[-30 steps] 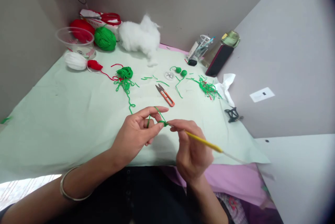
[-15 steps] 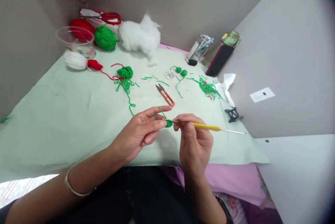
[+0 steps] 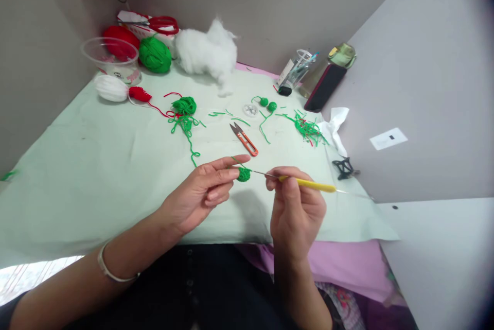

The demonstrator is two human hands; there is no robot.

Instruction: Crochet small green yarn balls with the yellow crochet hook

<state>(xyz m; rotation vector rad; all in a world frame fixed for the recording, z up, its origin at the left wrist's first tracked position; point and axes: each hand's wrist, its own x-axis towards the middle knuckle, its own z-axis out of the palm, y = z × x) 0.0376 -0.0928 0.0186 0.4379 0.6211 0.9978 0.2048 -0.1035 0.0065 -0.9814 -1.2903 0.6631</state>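
Between thumb and fingers, my left hand (image 3: 206,186) pinches a small green crochet piece (image 3: 244,174). A green strand runs over its raised index finger. My right hand (image 3: 297,206) grips a crochet hook (image 3: 309,184) with a yellow handle, pen-like. The hook's thin metal tip reaches the top right edge of the green piece. Just beyond my left fingertips lie orange thread snips (image 3: 246,140). A green yarn bundle (image 3: 184,107) lies up and left, its tail trailing down behind my left hand.
At the back left are a green yarn ball (image 3: 155,55), a clear tub (image 3: 110,57) and red scissors (image 3: 164,24). White stuffing (image 3: 208,52) lies against the wall. On the right stand a bottle (image 3: 341,57) and a jar (image 3: 295,72), with yarn scraps (image 3: 309,129) nearby.
My right hand and the crochet hook have moved to the right, away from my left fingers. The green piece now shows more fully and sits slightly higher.
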